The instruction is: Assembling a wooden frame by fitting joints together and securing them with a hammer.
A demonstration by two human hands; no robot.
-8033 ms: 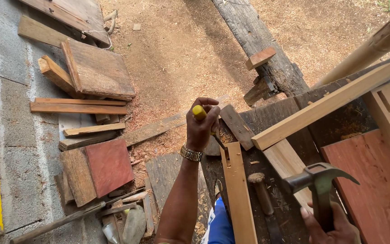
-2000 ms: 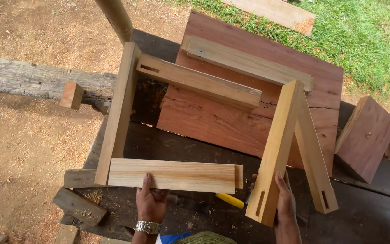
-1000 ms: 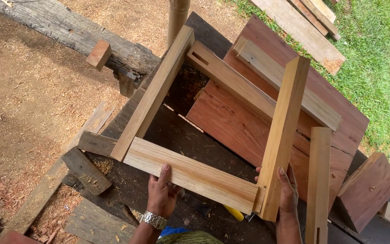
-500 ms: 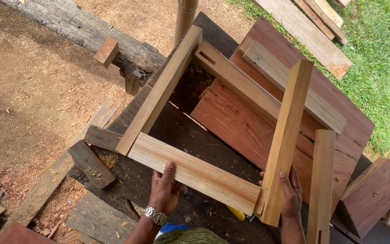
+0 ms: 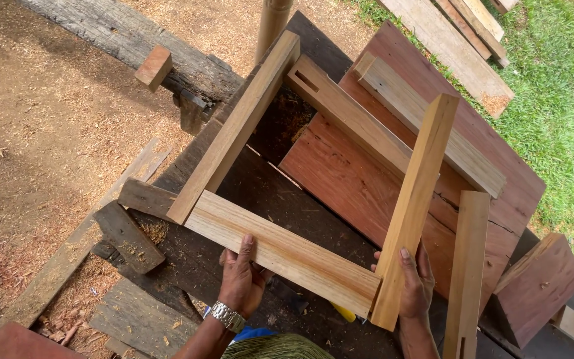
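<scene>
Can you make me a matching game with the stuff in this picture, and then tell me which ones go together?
Things:
1. left hand
2. right hand
3. reddish board
4. small wood block

Places:
A. lying flat under the pale wooden frame
B. sitting on the dark log
C. on the frame's near rail
D. at the foot of the upright pale post

Pairs: 1-C, 2-D, 3-A, 4-B
</scene>
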